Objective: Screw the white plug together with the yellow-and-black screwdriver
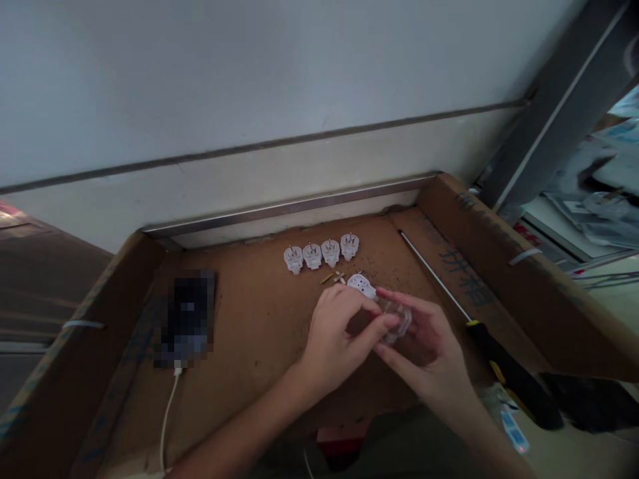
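Note:
Between my two hands is a clear plastic plug cover (399,326); its exact shape is partly hidden by fingers. My left hand (344,329) pinches its near left side with thumb and forefinger. Around its right side close the fingers of my right hand (429,346). Just beyond them a white plug base (360,285) lies on the cardboard, its face with holes turned up. Small brass pins (339,277) are scattered to its left. Farther back, several white plug bases stand in a row with metal pins pointing up, among them a leftmost plug base (293,259).
A cardboard tray (249,399) with raised side walls forms the work surface. At the left lies a blurred phone (187,319) with a white cable (167,412). A long screwdriver (509,372) with a black and yellow handle rests along the right side. Behind rises a pale wall (279,80).

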The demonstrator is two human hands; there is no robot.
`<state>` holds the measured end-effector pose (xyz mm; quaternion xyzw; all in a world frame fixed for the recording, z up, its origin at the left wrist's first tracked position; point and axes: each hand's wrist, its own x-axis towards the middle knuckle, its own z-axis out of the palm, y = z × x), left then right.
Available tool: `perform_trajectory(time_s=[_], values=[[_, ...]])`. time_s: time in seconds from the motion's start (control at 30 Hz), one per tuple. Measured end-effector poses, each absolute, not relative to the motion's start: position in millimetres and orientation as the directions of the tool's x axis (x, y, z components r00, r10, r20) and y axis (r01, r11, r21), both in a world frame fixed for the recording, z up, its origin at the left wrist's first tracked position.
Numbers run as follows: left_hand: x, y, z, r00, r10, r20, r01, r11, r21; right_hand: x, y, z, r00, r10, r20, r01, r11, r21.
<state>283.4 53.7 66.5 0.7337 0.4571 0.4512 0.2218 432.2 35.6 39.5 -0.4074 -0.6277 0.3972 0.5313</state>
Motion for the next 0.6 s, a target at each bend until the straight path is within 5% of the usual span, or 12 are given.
perform_trajectory(time_s=[0.17, 0.3, 0.43, 0.6], values=[[268, 57, 65, 0.257, 0.832, 0.491, 0.457, -0.552, 0.697, 437, 37, 27, -0.113, 0.93, 0.351, 0.321, 0.368, -0.873], [246, 55, 57, 0.431, 0.8, 0.417, 0.641, -0.597, 0.483, 446, 36, 14, -0.349, 0.879, 0.325, 0.652, 0.477, -0.589], [238, 48, 36, 0.546, 0.779, 0.308, 0.726, -0.623, 0.29, 447, 33, 8, -0.451, 0.84, 0.302, 0.761, 0.539, -0.361], [235, 47, 37, 0.549, 0.773, 0.317, 0.722, -0.63, 0.285, 453, 21, 16, -0.342, 0.848, 0.405, 0.793, 0.492, -0.361]])
